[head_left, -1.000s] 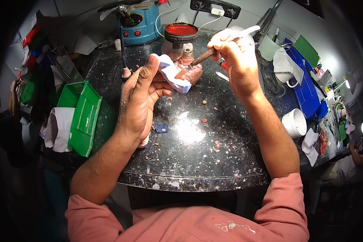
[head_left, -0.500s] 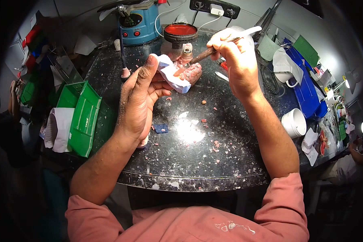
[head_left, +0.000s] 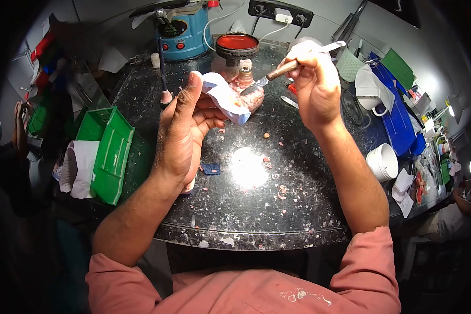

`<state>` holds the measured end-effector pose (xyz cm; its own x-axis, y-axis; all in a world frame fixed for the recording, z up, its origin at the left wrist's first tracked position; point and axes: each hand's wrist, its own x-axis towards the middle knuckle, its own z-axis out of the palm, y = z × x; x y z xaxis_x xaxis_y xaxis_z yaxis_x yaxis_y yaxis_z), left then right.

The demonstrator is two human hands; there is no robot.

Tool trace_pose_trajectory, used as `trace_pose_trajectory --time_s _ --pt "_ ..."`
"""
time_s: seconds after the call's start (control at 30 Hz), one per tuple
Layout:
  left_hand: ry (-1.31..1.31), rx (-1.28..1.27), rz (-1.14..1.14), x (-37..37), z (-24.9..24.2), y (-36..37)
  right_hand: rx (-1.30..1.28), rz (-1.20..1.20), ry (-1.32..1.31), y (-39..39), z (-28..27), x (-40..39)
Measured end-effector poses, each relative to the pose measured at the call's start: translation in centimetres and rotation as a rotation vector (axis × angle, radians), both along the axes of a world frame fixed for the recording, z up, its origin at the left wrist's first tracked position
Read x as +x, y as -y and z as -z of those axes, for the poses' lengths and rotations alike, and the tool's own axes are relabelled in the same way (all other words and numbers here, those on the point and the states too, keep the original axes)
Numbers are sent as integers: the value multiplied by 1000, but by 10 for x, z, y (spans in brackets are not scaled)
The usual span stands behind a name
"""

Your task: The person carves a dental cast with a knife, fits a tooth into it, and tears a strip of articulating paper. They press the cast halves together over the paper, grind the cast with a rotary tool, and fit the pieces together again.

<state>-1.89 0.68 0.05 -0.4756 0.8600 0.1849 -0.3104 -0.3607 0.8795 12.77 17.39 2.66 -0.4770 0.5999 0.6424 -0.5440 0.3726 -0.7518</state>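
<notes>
My left hand [head_left: 179, 128] holds a pale plaster dental cast [head_left: 221, 94] between raised thumb and curled fingers, with some pink-orange wax along its far side. In my right hand [head_left: 319, 86] is a wax knife [head_left: 283, 69], gripped like a pen by its brown wooden handle. Its metal blade points down-left and overlaps the cast's right side in this view. Right behind the cast stands a small burner [head_left: 245, 70] with a brass-coloured nozzle, its base crusted with lumpy pink wax [head_left: 256, 98]. A dish of red wax [head_left: 237, 42] sits at the back of the burner.
Wax crumbs litter the dark worktop [head_left: 235, 214], along with a blue scrap [head_left: 211, 169]. At left is a green bin [head_left: 110, 157]; behind, a blue machine [head_left: 186, 36]. A white cup [head_left: 382, 161] and a blue tray [head_left: 397, 120] stand at right. A black rod [head_left: 163, 68] rises near my left hand.
The wax knife's blade has come away from the burner nozzle and now shows over the cast's right side. My right hand has shifted slightly right; my left keeps its hold.
</notes>
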Motion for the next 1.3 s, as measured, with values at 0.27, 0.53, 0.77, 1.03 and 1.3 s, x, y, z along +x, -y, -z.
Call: trace_pose_trajectory --time_s 0.27,0.53,0.77,1.03,1.3 --pt "73 95 10 0 -1 1 -614 -359 -111 7 23 -12" --pt "-235 187 -67 10 -9 9 -647 -324 -126 6 18 -9" --pt "-164 118 -10 12 -11 12 -531 -272 -167 4 6 -1" --pt "-33 -39 97 18 -12 15 -747 -287 -51 45 27 55" --pt "184 -5 187 22 1 15 -822 -327 -107 52 53 77"
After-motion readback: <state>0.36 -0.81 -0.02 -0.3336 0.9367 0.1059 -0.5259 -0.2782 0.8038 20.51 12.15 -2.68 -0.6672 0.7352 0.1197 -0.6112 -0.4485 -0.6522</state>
